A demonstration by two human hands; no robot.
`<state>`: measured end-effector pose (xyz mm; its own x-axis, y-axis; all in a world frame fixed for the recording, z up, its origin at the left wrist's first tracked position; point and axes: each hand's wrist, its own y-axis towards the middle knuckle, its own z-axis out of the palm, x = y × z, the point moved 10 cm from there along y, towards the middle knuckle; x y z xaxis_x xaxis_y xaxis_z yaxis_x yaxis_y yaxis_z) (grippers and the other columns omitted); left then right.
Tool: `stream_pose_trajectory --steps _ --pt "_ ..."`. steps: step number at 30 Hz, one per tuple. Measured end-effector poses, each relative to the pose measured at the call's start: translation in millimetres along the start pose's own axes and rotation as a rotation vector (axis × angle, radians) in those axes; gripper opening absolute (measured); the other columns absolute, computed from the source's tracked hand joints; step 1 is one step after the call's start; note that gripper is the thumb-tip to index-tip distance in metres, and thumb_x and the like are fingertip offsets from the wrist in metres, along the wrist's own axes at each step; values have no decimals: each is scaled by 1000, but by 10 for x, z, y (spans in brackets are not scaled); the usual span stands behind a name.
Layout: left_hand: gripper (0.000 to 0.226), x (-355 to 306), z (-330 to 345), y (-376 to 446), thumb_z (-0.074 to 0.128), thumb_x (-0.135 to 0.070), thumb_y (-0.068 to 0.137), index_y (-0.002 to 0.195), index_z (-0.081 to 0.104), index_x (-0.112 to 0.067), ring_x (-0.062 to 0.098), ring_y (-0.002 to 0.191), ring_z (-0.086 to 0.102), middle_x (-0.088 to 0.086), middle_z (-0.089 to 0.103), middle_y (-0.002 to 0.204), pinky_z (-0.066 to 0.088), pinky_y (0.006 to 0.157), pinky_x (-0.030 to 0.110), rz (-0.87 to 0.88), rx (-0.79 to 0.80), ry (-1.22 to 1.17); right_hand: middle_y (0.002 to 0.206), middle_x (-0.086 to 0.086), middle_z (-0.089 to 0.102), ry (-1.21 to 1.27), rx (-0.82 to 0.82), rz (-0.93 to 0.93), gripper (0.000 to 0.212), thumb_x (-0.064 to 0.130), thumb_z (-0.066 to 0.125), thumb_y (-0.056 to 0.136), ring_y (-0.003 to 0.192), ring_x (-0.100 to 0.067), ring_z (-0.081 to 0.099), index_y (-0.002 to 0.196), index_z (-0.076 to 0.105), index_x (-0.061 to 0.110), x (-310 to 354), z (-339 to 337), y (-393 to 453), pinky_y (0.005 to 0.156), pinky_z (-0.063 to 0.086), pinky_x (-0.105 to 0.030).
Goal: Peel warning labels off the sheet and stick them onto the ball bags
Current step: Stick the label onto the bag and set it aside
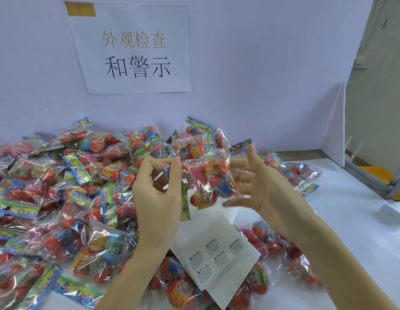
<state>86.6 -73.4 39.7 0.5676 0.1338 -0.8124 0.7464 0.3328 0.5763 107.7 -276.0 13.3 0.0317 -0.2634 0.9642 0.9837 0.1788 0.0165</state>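
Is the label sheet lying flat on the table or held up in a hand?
Lying down. The label sheet rests on the table and some bags, below both hands; neither hand touches it.

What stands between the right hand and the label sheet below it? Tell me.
Nothing visible. The right hand is up at the held ball bag, fingers spread, and the label sheet lies below on the table, its warning labels uncovered. The left hand pinches the bag's edge.
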Motion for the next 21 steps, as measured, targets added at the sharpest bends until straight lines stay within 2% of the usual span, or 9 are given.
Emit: stream_pose_trajectory --steps 3,5,7,9,11,14,16,19,21 --pt "26 89 -13 -6 65 -19 104 88 55 -2 4 53 43 -16 60 72 39 54 13 -59 10 19 100 -8 79 -184 126 -46 32 50 79 87 90 -36 77 100 79 21 -8 92 -56 71 62 -32" --pt "15 155 86 -30 66 -19 101 103 56 -9 1 69 62 -14 66 82 50 69 19 -169 132 -124 91 -6 77 -199 66 -103 25 38 77 92 79 -26 74 100 76 14 23 6 -39 68 58 -27" --pt "31 281 303 -31 63 -26 95 125 54 -23 16 99 72 -5 73 108 58 86 36 -344 281 -225 82 -2 70 -238 34 -150 26 37 71 92 70 -20 61 100 73 12 78 -59 -24 62 51 -26" --pt "34 360 500 -26 59 -30 102 135 59 -23 23 98 72 2 74 107 59 84 37 -494 403 -145 73 -3 61 -477 67 -221 24 43 68 92 65 -17 53 99 76 22 171 -40 -53 61 43 -23" --pt "21 401 526 -37 60 -30 106 117 73 -17 25 87 73 3 78 91 60 77 35 -541 412 -85 68 -10 55 -642 126 -272 28 54 69 92 62 -12 49 100 79 29 197 18 -91 59 39 -20" --pt "29 290 395 -97 78 -41 82 90 77 -12 26 82 76 11 79 89 62 82 43 -447 353 -194 71 -12 63 -637 101 -329 33 53 67 96 64 -9 50 102 81 23 231 37 -96 61 41 -23" --pt "33 290 290 -86 83 -43 75 86 77 -13 25 80 75 12 79 89 62 83 42 -424 321 -221 66 4 63 -686 51 -395 34 48 61 98 60 -5 45 99 81 22 272 43 -105 59 36 -17" --pt "30 297 279 -24 86 -40 73 83 79 -13 20 75 72 11 78 85 62 79 31 -424 303 -247 62 17 52 -696 19 -509 34 46 53 106 59 -5 40 80 74 38 329 111 -174 58 32 -16" --pt "28 293 269 -25 87 -39 70 81 80 -14 18 72 71 11 78 84 60 74 24 -422 294 -271 60 15 48 -707 -32 -566 39 38 52 106 59 -5 39 73 69 26 355 104 -196 60 32 -19"
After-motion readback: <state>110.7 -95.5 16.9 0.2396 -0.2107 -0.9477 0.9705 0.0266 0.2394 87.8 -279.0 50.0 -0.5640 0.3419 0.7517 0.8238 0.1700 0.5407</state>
